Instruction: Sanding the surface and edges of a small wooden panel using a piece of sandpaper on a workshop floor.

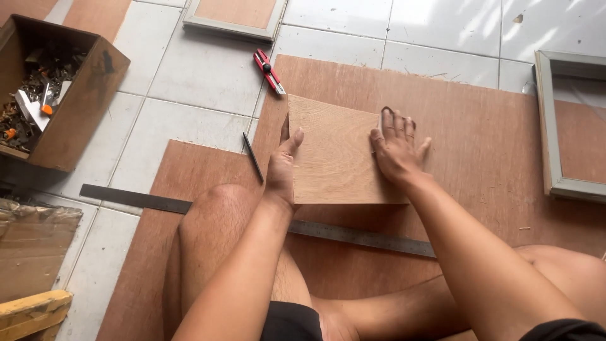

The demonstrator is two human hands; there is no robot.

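A light rectangular plywood piece (pixel 331 155) lies on a larger reddish-brown plywood sheet (pixel 480 139) spread over the tiled floor. My left hand (pixel 282 169) grips the piece's left edge, thumb on top. On the right part of the piece my right hand (pixel 396 148) lies flat, fingers spread and pressing down. A long steel ruler (pixel 353 233) stretches across the sheet just below the piece, partly hidden under my knee and arms.
A red utility knife (pixel 269 71) lies at the sheet's upper left corner, a dark pencil (pixel 253 158) beside its left edge. A brown box of hardware (pixel 82 107) sits far left. Grey picture frames stand at top (pixel 233 17) and right (pixel 568 126).
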